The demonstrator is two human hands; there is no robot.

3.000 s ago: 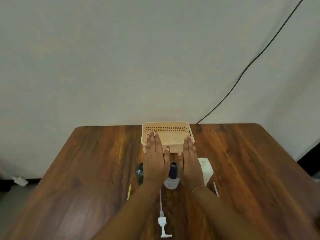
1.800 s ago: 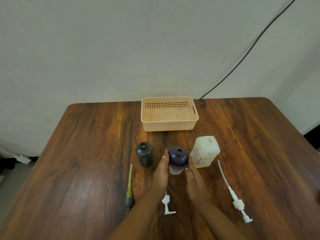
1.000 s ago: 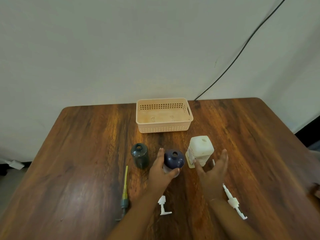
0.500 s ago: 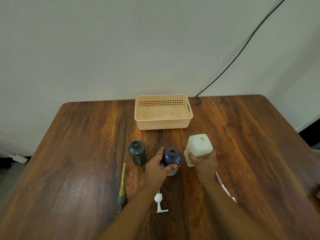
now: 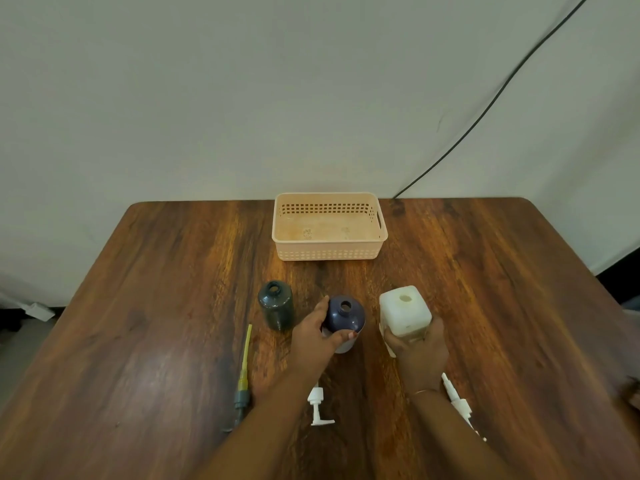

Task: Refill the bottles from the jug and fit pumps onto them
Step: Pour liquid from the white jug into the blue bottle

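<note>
Currently left hand [image 5: 313,336] curls round the uncapped navy bottle [image 5: 346,315], right hand [image 5: 419,351] grips the white jug [image 5: 405,310] just right of it, green bottle [image 5: 276,308] stands just left of the left hand, white pump [image 5: 317,405] lies between the forearms.

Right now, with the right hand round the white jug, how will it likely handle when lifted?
The jug is square-sided, so the right hand probably gets a firm grip and it should not roll. Its top opening has no cap, so a quick tilt could spill. How full it is does not show, so weight is uncertain.
</note>
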